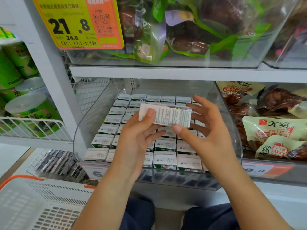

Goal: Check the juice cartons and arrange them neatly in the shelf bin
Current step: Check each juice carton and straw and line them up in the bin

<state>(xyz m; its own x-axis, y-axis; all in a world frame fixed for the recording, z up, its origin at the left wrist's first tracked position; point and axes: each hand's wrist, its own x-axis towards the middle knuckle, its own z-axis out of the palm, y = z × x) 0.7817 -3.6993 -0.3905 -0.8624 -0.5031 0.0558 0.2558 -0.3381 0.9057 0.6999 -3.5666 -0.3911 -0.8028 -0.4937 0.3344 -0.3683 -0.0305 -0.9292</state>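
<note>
Carton white, sideways, fine print facing up; both hands grip it.

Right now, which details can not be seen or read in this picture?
Head view only:
- Small print on the white juice carton held by the left hand and right hand: too blurred to read.
- Middle rows of white cartons in the clear plastic shelf bin: hidden behind both hands.
- Bin's front price label: partly covered by the left forearm.

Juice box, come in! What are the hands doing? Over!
Left hand and right hand both holding one juice carton sideways above the bin. Cartons below in rows. Nothing blocking.
</note>
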